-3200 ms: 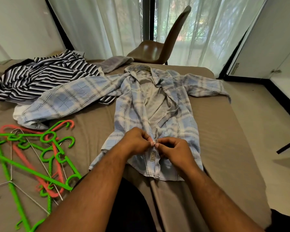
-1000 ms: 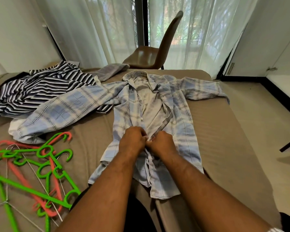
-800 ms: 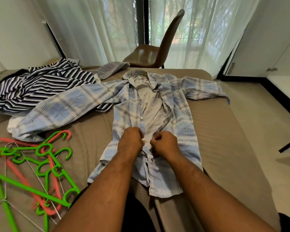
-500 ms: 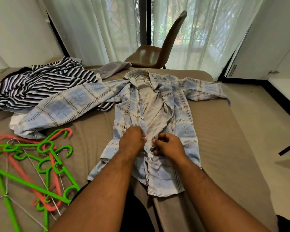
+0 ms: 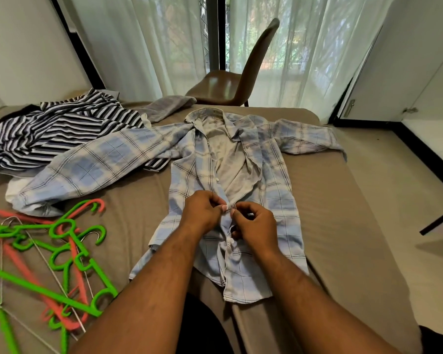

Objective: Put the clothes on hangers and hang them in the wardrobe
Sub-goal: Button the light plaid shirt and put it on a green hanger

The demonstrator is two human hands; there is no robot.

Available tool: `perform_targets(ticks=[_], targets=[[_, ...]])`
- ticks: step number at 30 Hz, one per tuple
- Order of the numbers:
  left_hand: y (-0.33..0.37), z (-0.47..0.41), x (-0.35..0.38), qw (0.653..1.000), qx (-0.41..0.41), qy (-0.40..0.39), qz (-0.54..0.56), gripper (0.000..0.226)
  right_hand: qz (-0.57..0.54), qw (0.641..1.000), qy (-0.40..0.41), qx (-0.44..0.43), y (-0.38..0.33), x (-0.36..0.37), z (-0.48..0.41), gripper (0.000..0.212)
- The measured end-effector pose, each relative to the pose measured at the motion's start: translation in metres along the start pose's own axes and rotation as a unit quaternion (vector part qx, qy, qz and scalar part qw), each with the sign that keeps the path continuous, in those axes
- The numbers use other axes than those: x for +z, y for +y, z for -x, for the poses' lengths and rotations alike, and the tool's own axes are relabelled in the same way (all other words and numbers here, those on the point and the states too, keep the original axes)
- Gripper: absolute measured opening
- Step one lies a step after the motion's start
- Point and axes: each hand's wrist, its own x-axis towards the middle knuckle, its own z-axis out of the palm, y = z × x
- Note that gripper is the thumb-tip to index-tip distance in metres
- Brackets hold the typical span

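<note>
On the bed, plaid shirt lies collar-away lengthwise, both hands pinching its placket

Left forearm: bare, hairy.
Right forearm: bare, hairy.
Clothing: black garment, just below the plaid shirt hem.

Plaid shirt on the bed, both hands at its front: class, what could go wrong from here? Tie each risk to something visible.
1. The left hand and right hand pinch the plaid shirt mid-front while its upper front gapes open; a button could go into the wrong hole.
2. One sleeve lies over the striped garment, so lifting may drag it.
3. The hangers lie tangled; pulling one may snag others.
</note>
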Motion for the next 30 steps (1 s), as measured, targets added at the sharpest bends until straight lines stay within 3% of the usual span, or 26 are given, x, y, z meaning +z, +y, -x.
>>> perform_targets(ticks=[12, 19, 24, 30], targets=[[0.002, 0.001, -0.002, 1.000, 0.007, -0.006, -0.019, 0.003, 0.017, 0.999, -0.039, -0.008, -0.004, -0.002, 0.002, 0.011], [0.001, 0.002, -0.007, 1.000, 0.026, -0.016, -0.003, 0.007, -0.063, 0.993, -0.087, 0.046, -0.012, -0.011, -0.002, 0.009], [0.005, 0.004, -0.007, 0.999, 0.022, -0.027, 0.024, 0.020, -0.082, 0.993, -0.064, 0.060, -0.011, -0.005, -0.001, 0.008], [0.009, 0.007, -0.002, 0.998, 0.044, -0.009, -0.033, 0.007, -0.055, 0.996, -0.048, 0.056, -0.005, -0.004, 0.000, 0.007]])
